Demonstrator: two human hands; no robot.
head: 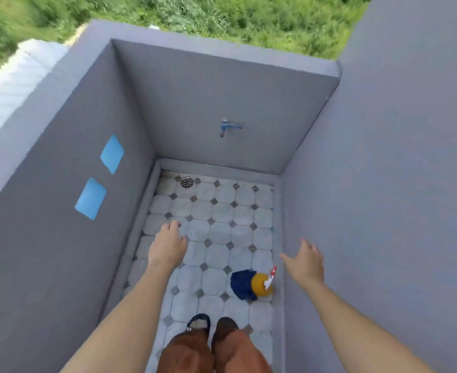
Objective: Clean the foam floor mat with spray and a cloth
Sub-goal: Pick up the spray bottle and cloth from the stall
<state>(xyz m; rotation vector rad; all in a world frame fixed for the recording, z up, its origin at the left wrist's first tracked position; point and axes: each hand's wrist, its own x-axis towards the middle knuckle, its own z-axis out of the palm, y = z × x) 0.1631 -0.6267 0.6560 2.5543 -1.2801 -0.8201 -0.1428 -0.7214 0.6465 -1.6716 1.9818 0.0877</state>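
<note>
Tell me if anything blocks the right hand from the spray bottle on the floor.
Nothing visible does. The right hand hangs open above the orange spray bottle, with only bare tiled floor around it. The blue cloth lies against the bottle's left side, not over it.

Spray bottle (262, 284): yellow-orange body seen from above, white-and-red trigger head pointing far-right, standing on the tiled floor by the right wall. Cloth (243, 284): dark blue, crumpled, lying on the floor, touching the bottle's left side.
</note>
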